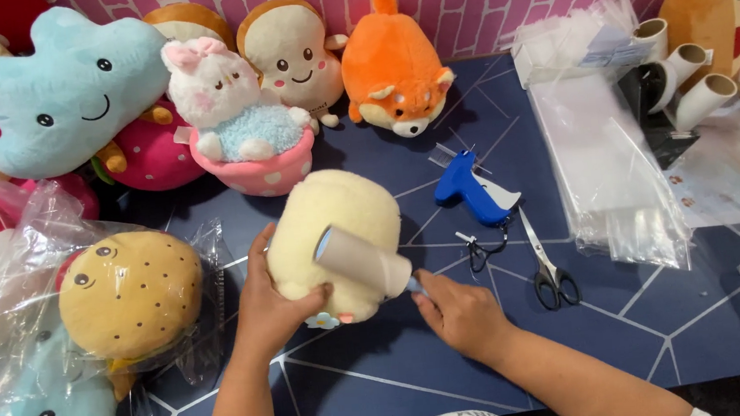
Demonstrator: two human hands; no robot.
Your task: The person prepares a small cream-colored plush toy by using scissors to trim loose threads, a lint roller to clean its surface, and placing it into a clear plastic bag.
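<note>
A pale yellow plush toy lies on the dark blue table in the middle of the view. My left hand grips its near left side. My right hand holds the handle of a lint roller, whose beige roll rests across the front of the plush.
A blue tagging gun, small snips and scissors lie right of the plush. Clear bags and tape rolls are at the right. Several plush toys line the back; bagged plush toys sit at the left.
</note>
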